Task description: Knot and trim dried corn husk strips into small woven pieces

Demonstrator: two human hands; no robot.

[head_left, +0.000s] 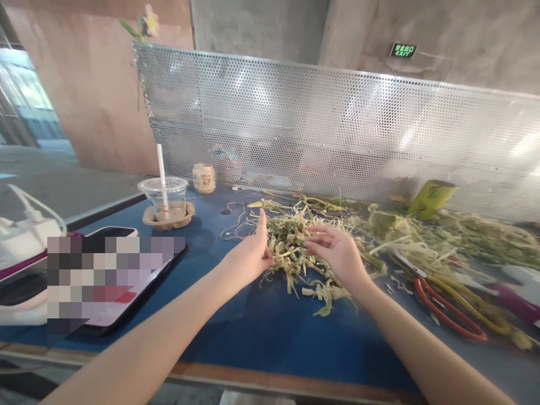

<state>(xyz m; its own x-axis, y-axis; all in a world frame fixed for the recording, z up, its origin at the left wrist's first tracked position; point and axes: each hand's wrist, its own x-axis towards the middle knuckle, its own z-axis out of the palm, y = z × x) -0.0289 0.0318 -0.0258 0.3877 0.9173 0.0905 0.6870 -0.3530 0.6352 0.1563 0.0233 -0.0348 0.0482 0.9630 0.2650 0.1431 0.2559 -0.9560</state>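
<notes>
Left hand (pixel 255 247), head view: open, thumb raised well apart from the other fingers, which curl in against the near left edge of the plant heap; no grip visible.
Right hand (pixel 340 254), head view: half bent, fingers slightly parted, tips at the heap's right side; whether a strand is pinched between them cannot be told.
Plant heap (pixel 291 247): dry, pale green and straw-coloured shreds, loose, between the two hands on the blue tabletop (pixel 261 332).
Scissors (pixel 417 284): red handle loop, right of the right hand, blades pointing toward the plant matter; a yellow loop alongside.
Stems and leaves (pixel 476 236): spread at right, beyond the scissors.
Canister (pixel 430 199): yellow-green, tilted, among the stems, before the perforated metal panel (pixel 295 124).
Plastic cup (pixel 174 197): clear, lidded, with white straw (pixel 161 174), seated in a pulp carrier (pixel 169 220).
Jar (pixel 204 178): small, beige, just behind the cup.
Tablet (pixel 122 306): at left, screen partly pixelated.
</notes>
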